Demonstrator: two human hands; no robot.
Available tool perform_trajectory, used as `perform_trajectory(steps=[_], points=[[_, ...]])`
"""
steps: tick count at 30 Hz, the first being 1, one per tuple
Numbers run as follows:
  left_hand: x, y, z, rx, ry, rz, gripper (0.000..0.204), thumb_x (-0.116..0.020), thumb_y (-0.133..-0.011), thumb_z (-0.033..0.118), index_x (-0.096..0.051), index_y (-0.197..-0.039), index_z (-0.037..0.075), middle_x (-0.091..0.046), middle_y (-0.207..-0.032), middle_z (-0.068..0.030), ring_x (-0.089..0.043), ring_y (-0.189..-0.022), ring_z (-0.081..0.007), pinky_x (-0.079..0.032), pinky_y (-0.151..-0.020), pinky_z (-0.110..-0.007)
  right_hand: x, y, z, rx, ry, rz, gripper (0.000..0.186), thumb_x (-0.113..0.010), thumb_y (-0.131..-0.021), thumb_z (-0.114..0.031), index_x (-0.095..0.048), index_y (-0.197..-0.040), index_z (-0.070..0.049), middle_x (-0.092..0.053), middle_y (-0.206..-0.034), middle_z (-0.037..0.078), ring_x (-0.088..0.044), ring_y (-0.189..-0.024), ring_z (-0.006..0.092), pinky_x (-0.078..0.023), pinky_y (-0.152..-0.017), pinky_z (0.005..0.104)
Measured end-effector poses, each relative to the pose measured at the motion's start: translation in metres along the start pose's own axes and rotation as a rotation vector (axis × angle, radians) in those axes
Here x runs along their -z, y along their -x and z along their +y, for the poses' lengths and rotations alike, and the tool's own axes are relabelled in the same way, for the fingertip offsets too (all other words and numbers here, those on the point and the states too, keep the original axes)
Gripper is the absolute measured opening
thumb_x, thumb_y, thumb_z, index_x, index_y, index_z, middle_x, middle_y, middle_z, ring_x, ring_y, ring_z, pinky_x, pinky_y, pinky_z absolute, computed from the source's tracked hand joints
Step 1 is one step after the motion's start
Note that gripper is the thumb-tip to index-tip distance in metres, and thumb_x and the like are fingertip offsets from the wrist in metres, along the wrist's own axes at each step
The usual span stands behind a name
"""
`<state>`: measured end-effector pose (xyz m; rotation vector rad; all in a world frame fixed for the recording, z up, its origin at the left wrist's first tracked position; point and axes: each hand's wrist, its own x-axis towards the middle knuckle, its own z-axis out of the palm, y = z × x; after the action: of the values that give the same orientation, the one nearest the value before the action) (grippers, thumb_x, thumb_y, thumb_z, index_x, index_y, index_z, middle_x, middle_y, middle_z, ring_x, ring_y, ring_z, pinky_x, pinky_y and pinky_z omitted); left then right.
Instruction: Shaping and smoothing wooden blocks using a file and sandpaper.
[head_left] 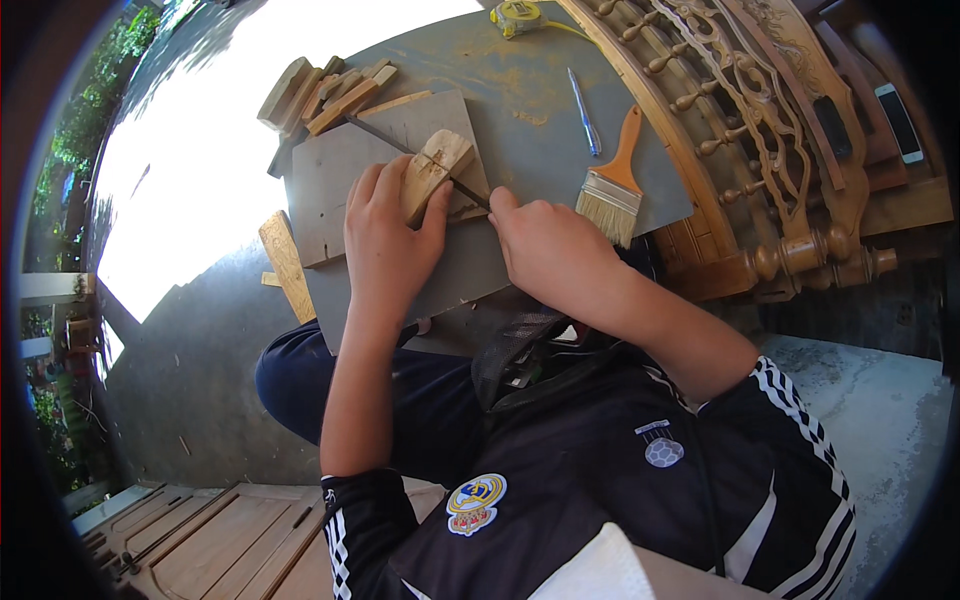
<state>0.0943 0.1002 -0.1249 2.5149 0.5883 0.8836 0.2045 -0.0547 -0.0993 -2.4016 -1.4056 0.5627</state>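
My left hand (388,230) is closed round a small pale wooden block (428,182) and steadies it above a flat wooden board (325,190). A long, thin, dark file (378,134) lies across the block, over a dark-marked spot near its upper end. My right hand (553,252) grips the near end of this file, fingers wrapped round it; its handle is hidden in the fist. From there the file slants away to the far left, past the block and over the board.
On the grey table (500,90) are stacked wood offcuts (330,92), a yellow tape measure (517,18), a blue pen (583,112) and a wide paintbrush (613,190). Carved, turned woodwork (730,140) stands at right, with a white phone (899,123) beyond. Another wood strip (286,262) juts out at left.
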Motion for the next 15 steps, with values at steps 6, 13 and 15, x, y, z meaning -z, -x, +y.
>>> perform_trajectory(steps=[6,13,15], points=[[-0.014,0.003,0.003,0.034,-0.127,0.065,0.041,-0.078,-0.086,0.026,-0.068,-0.119,0.003,-0.067,-0.105,-0.0135,-0.061,-0.101,-0.036,-0.044,-0.087,-0.047,-0.003,-0.001,0.005,-0.004,-0.047,0.024,0.015,-0.053,-0.094,-0.007,-0.052,-0.104,0.004,-0.07,-0.08,0.028,-0.072,-0.081,0.0477,-0.059,-0.07,0.0546],[-0.01,-0.01,-0.025,0.032,-0.217,0.159,0.043,-0.079,-0.087,0.026,-0.068,-0.119,0.0,-0.068,-0.106,-0.0156,-0.06,-0.099,-0.0374,-0.047,-0.088,-0.048,-0.004,0.029,0.024,0.13,-0.124,0.055,0.021,-0.049,-0.105,-0.018,-0.049,-0.103,0.003,-0.066,-0.07,0.027,-0.068,-0.073,0.0491,-0.055,-0.065,0.057],[-0.002,-0.009,-0.03,0.017,-0.172,0.136,0.043,-0.079,-0.087,0.026,-0.068,-0.118,-0.001,-0.068,-0.105,-0.0166,-0.06,-0.098,-0.038,-0.048,-0.088,-0.048,-0.003,0.067,0.031,0.069,-0.17,0.024,0.02,-0.051,-0.105,-0.018,-0.048,-0.103,0.002,-0.063,-0.066,0.027,-0.066,-0.067,0.0493,-0.054,-0.061,0.0573]])
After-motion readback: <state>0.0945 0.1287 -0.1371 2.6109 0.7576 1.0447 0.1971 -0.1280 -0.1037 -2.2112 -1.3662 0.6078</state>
